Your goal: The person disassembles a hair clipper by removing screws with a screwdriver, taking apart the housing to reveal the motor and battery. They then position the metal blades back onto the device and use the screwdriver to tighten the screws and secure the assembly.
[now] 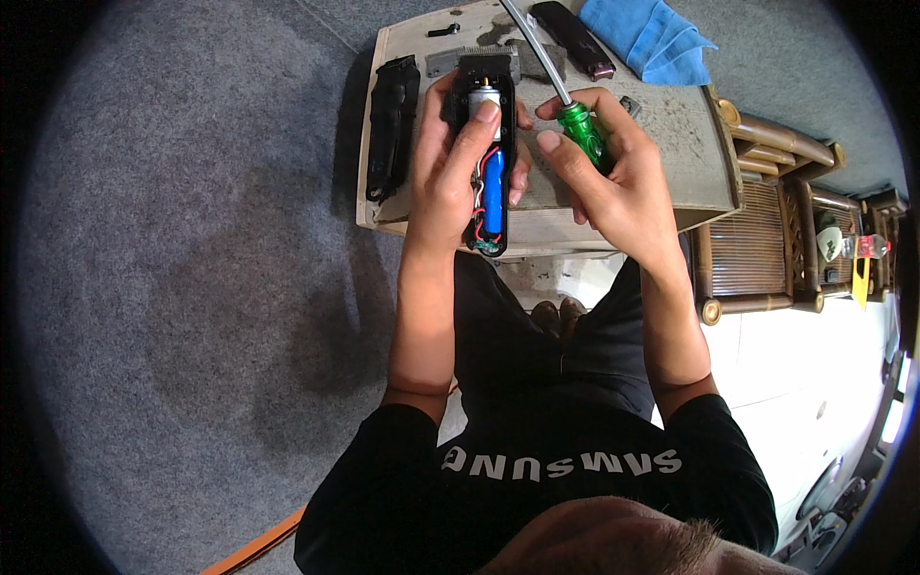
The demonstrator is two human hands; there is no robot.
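Note:
My left hand (pixel 448 177) is closed around an opened hair clipper (pixel 494 153), its thumb pressing on the silver motor. Inside the black housing lie a blue battery cell (pixel 494 192), red and white wires, and a small green circuit board at the lower end. The clipper's toothed blade points away from me. To the right, my right hand (pixel 618 177) grips a screwdriver (pixel 581 129) by its green handle, the metal shaft slanting up and left past the top edge. The screwdriver is apart from the clipper.
A wooden box (pixel 671 125) serves as the work surface. On it lie a black clipper cover (pixel 392 129) at left, a dark clipper-like part (pixel 572 38) at the back, a blue cloth (pixel 647 38) and a small black piece (pixel 444 31). Bamboo furniture (pixel 752 249) stands at right.

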